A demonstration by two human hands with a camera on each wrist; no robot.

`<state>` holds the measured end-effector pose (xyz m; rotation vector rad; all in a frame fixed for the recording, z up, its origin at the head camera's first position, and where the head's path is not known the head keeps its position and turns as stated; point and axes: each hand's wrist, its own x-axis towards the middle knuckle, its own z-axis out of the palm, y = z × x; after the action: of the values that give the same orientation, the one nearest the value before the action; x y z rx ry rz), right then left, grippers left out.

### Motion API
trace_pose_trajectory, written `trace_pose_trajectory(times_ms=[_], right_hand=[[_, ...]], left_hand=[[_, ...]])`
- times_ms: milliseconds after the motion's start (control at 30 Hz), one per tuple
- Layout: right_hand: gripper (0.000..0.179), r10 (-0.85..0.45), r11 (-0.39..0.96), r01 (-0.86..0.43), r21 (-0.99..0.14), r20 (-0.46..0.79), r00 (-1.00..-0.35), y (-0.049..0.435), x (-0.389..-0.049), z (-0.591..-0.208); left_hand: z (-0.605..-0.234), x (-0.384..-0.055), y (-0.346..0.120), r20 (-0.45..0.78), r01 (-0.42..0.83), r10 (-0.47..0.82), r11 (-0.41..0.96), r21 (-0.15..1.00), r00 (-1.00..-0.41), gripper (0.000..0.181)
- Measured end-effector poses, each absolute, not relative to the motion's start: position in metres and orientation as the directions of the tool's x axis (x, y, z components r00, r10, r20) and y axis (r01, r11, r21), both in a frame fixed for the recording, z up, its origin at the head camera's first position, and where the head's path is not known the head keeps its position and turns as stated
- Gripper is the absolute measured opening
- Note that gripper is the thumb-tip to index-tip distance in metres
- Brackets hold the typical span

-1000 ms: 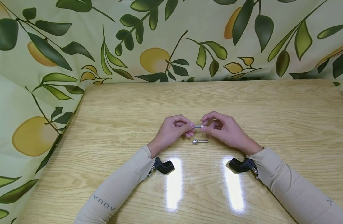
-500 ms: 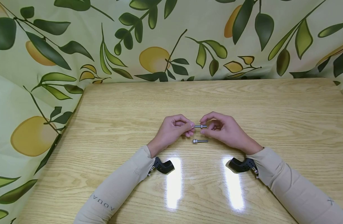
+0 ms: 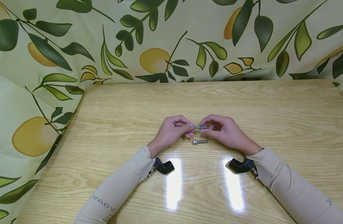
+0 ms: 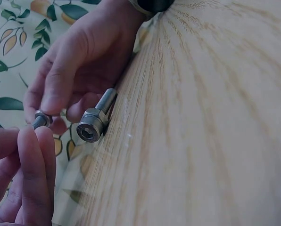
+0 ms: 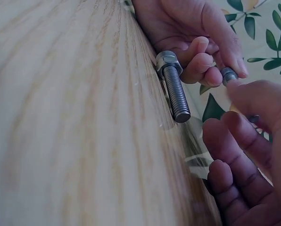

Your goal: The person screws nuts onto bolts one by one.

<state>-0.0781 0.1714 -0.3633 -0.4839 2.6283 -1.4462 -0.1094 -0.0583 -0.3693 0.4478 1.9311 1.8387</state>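
Over the middle of the table, my left hand (image 3: 175, 127) pinches a metal bolt (image 3: 197, 127) at its head end, between thumb and fingers. A hex nut (image 4: 44, 117) sits partway along the bolt's thread. My right hand (image 3: 225, 129) has its thumb and forefinger at this nut, pinching it, with its other fingers loosely bent. Just below the hands a second bolt (image 3: 202, 142) lies on the table; the left wrist view shows its socket head, with a nut (image 5: 169, 64) up against that head and bare thread beyond.
The wood-grain table (image 3: 126, 102) stretches around both hands. A leaf-and-fruit patterned cloth (image 3: 205, 31) hangs behind it and along the left. Black wrist mounts (image 3: 164, 166) sit under both beige sleeves (image 3: 118, 183).
Half a second ago the right fingers stood spread around the nut, baring the bolt's tip; now they have closed in on the nut. The left hand and the lying bolt stay put.
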Motion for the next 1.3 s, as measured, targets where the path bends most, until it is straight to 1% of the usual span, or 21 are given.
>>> trace_pose_trajectory(times_ms=[67,300,400,467,700,833,900,1067,1133,1233,1300], right_hand=[[0.015,-0.316,0.511,-0.218,-0.832,0.054,-0.947,0.1713,-0.0778,-0.3626],[0.025,-0.321,0.484,-0.226,-0.845,0.069,-0.944,0.1717,-0.0776,-0.3630],[0.016,-0.317,0.494,-0.222,-0.841,0.063,-0.946,0.1715,-0.0777,-0.3640],[0.014,-0.307,0.504,-0.211,-0.837,0.054,-0.950,0.1712,-0.0781,-0.3641],[0.023,-0.321,0.482,-0.238,-0.843,0.083,-0.944,0.1719,-0.0783,-0.3648],[0.014,-0.317,0.493,-0.230,-0.839,0.073,-0.946,0.1715,-0.0786,-0.3650],[0.016,-0.304,0.497,-0.208,-0.843,0.055,-0.951,0.1714,-0.0788,-0.3645],[0.025,-0.299,0.474,-0.203,-0.857,0.060,-0.952,0.1714,-0.0789,-0.3651],[0.023,-0.303,0.468,-0.211,-0.858,0.069,-0.950,0.1712,-0.0788,-0.3658],[0.015,-0.296,0.474,-0.202,-0.857,0.060,-0.953,0.1706,-0.0781,-0.3653],[0.015,-0.296,0.475,-0.199,-0.857,0.057,-0.953,0.1704,-0.0782,-0.3651]], left_hand=[[-0.3697,-0.1092,-0.0583,-0.088,-0.064,0.515,0.065,0.996,-0.853,0.018],[-0.3698,-0.1090,-0.0583,-0.087,-0.056,0.514,0.075,0.996,-0.853,0.018],[-0.3705,-0.1090,-0.0584,-0.086,-0.057,0.516,0.072,0.996,-0.852,0.018],[-0.3704,-0.1089,-0.0583,-0.084,-0.056,0.517,0.069,0.996,-0.852,0.018],[-0.3706,-0.1097,-0.0579,-0.074,-0.046,0.514,0.068,0.997,-0.854,0.018],[-0.3706,-0.1100,-0.0580,-0.075,-0.048,0.515,0.066,0.997,-0.854,0.017],[-0.3709,-0.1101,-0.0581,-0.076,-0.050,0.516,0.065,0.997,-0.853,0.017],[-0.3714,-0.1103,-0.0580,-0.078,-0.050,0.516,0.069,0.996,-0.853,0.018],[-0.3714,-0.1103,-0.0578,-0.078,-0.048,0.515,0.072,0.996,-0.854,0.017],[-0.3707,-0.1101,-0.0578,-0.075,-0.045,0.514,0.071,0.996,-0.854,0.017],[-0.3703,-0.1102,-0.0579,-0.074,-0.043,0.515,0.072,0.996,-0.854,0.017]])
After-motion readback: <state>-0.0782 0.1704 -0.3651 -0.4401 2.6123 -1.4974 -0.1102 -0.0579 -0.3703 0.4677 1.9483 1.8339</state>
